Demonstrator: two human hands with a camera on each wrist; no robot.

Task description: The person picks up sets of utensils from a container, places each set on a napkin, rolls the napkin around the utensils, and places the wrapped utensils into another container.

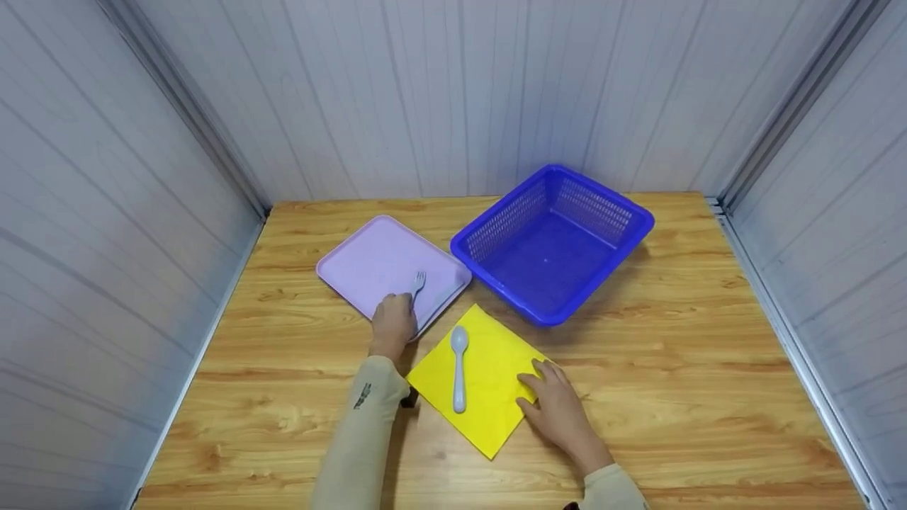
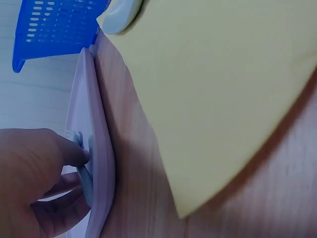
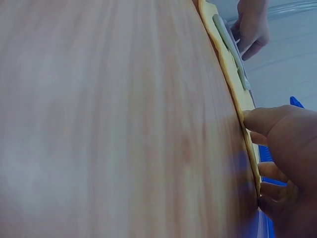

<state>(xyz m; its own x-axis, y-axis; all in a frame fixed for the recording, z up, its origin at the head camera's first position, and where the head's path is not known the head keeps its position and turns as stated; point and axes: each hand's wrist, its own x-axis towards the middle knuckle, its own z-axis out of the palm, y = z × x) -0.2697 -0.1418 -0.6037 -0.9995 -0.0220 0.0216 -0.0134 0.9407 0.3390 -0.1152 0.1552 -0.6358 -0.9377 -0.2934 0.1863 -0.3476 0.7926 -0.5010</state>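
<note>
On the pink tray (image 1: 375,258), my left hand (image 1: 393,322) pinches a light grey fork (image 1: 419,281) by its handle, tines pointing away from me. The left wrist view has thumb and fingers about the fork (image 2: 85,181) close to the tray's rim. A yellow folded cloth (image 1: 489,375) lies in front, one corner toward me. Across its left half rests a light grey spoon (image 1: 459,368), bowl at the far end. My right hand (image 1: 560,411) rests on the cloth's right edge, fingers spread and slightly bent, its fingertips touching the cloth.
A blue plastic basket (image 1: 545,312) with perforated sides stands behind the cloth, beside the tray's right corner. A pale strip (image 1: 443,301) runs along the tray's right edge. The wooden table (image 1: 694,382) is enclosed by grey panel walls (image 1: 425,99) at back and sides.
</note>
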